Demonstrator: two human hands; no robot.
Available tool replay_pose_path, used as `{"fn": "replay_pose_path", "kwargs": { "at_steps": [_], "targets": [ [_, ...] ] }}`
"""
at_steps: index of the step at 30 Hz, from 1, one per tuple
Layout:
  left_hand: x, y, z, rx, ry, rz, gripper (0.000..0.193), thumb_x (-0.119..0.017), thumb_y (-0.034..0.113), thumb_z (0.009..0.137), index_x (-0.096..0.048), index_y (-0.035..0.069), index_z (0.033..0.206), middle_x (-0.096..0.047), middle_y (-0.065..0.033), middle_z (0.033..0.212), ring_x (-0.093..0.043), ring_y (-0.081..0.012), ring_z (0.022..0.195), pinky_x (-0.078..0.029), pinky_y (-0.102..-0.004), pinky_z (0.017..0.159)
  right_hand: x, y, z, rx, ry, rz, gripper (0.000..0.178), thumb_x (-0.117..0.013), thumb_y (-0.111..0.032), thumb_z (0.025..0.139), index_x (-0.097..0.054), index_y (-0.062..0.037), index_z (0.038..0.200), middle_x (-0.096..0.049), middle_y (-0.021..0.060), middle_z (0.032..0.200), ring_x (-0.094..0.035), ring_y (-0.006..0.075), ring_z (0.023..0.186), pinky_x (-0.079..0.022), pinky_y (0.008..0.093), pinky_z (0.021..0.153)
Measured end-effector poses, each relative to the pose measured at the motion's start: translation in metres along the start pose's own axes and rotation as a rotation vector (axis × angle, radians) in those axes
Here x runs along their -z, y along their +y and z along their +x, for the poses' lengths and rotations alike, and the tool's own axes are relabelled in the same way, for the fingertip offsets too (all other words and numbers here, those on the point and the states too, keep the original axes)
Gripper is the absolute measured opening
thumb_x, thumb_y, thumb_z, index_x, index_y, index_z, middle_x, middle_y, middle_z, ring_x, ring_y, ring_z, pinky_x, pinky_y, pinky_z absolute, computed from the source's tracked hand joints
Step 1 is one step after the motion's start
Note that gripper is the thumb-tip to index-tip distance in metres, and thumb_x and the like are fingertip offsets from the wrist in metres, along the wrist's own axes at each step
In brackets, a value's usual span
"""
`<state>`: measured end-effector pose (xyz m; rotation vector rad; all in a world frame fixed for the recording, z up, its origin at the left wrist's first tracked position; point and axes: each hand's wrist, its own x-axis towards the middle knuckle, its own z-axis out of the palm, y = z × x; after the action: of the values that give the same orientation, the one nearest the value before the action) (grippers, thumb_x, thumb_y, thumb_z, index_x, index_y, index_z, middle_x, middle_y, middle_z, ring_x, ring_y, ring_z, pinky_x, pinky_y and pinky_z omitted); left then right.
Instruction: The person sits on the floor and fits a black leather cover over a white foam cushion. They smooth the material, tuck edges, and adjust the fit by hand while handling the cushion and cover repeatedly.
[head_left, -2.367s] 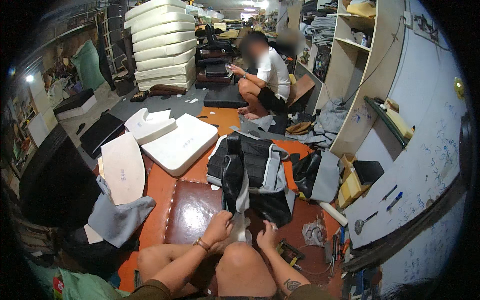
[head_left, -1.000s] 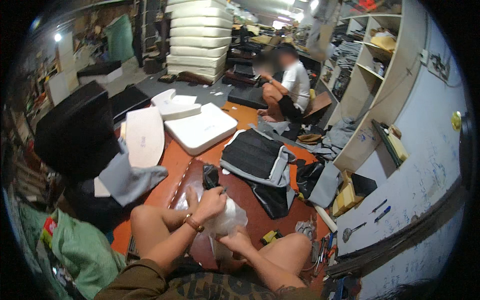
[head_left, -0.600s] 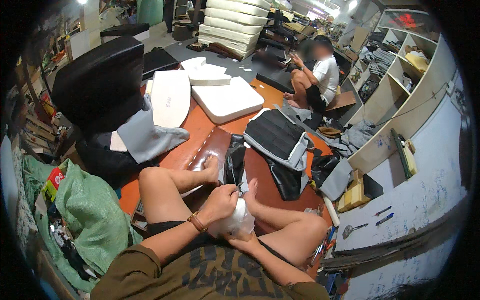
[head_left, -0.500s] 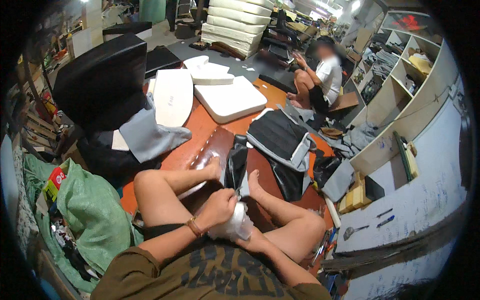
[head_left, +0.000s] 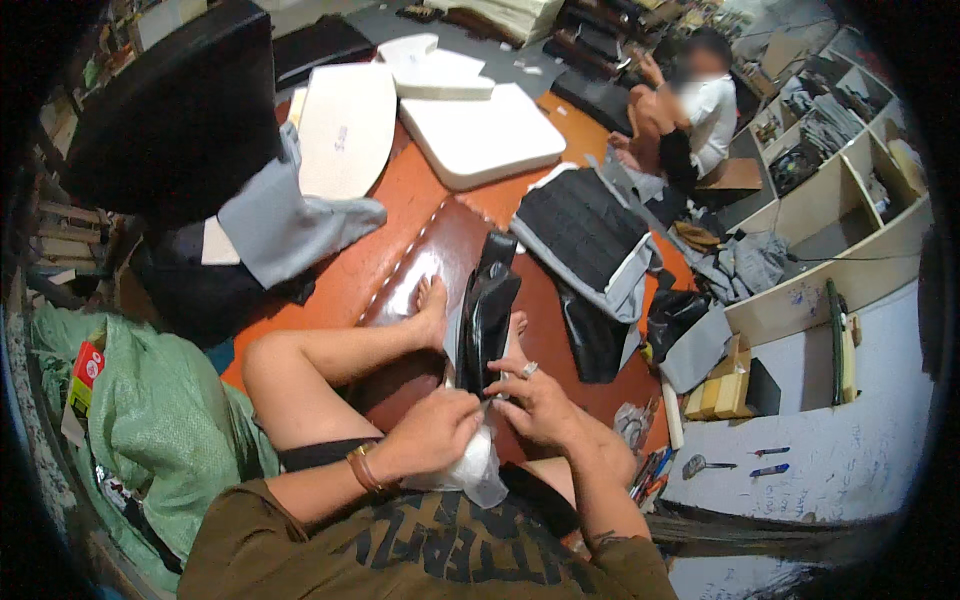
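Between my bare legs lies a folded strip-like cover [head_left: 485,325] of shiny black leatherette, with grey material along its left side. My left hand [head_left: 435,430], with a strap on its wrist, is closed at the near end of this cover. Under and beside it a whitish clear plastic bag [head_left: 475,470] bunches up in my lap. My right hand [head_left: 535,405], wearing a ring, pinches the cover's near right edge, thumb and fingers close to my left hand. The exact spot that the left fingers grip is hidden.
A black and grey cover [head_left: 585,240] lies ahead right, near white foam pads [head_left: 485,135]. A large black cushion [head_left: 175,110] stands left, above a green woven sack [head_left: 150,420]. A person [head_left: 700,115] sits far right by the shelves [head_left: 830,240]. Pens lie on a white board [head_left: 800,450].
My right hand has come up from beneath the plastic bag to the cover's edge. The head view has tilted down, and the cover's near end now sits closer to both hands.
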<state>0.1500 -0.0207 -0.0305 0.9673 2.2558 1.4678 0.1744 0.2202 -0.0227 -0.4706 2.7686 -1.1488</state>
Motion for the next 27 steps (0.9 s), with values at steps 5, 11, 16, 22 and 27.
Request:
{"fn": "replay_pose_path", "kwargs": {
  "at_steps": [5,11,16,22,27],
  "targets": [
    [0.055,0.007,0.042,-0.064,-0.170,0.024,0.021,-0.063,0.018,0.102,-0.064,-0.001,0.092,-0.062,-0.0213,0.087,-0.062,-0.0414,0.088,-0.049,-0.0509,0.080,0.023,-0.014,0.016,-0.001,0.006,0.036,0.019,-0.072,-0.010,0.090,-0.072,-0.0012,0.107,-0.071,0.0212,0.111,-0.067,0.0438,0.108,-0.055,0.0457,0.090],
    [0.073,0.004,0.085,-0.072,-0.237,-0.050,0.024,-0.064,0.020,0.104,-0.066,0.000,0.091,-0.064,-0.0234,0.088,-0.064,-0.0380,0.099,-0.048,-0.0485,0.089,0.048,-0.005,0.053,-0.059,-0.225,-0.014,0.020,-0.069,-0.015,0.091,-0.069,0.0028,0.099,-0.066,0.0259,0.098,-0.066,0.0468,0.096,-0.053,0.0527,0.086],
    [0.086,-0.017,0.116,-0.121,-0.223,-0.010,0.022,-0.068,0.022,0.102,-0.071,0.001,0.098,-0.066,-0.0288,0.093,-0.060,-0.0481,0.111,-0.039,-0.0478,0.110,0.075,-0.009,0.076,0.092,-0.094,-0.059,0.013,-0.070,-0.011,0.090,-0.071,0.0017,0.093,-0.065,0.0230,0.091,-0.065,0.0439,0.087,-0.053,0.0507,0.079],
    [0.072,-0.037,0.086,-0.218,-0.289,0.134,0.032,-0.071,0.030,0.099,-0.072,-0.002,0.100,-0.071,-0.0239,0.094,-0.067,-0.0444,0.096,-0.039,-0.0593,0.108,0.043,-0.004,0.034,-0.063,-0.120,0.003,0.014,-0.068,-0.011,0.090,-0.060,0.0003,0.089,-0.062,0.0242,0.091,-0.065,0.0478,0.088,-0.051,0.0522,0.074],
    [0.021,-0.049,0.046,-0.109,-0.198,-0.122,0.027,-0.064,0.026,0.102,-0.069,0.002,0.093,-0.067,-0.0225,0.088,-0.066,-0.0439,0.087,-0.052,-0.0537,0.080,-0.039,0.004,-0.023,-0.389,0.078,0.439,0.019,-0.063,-0.015,0.102,-0.069,0.0028,0.099,-0.064,0.0065,0.080,-0.061,0.0185,0.076,-0.050,0.0355,0.070]
  ]
}}
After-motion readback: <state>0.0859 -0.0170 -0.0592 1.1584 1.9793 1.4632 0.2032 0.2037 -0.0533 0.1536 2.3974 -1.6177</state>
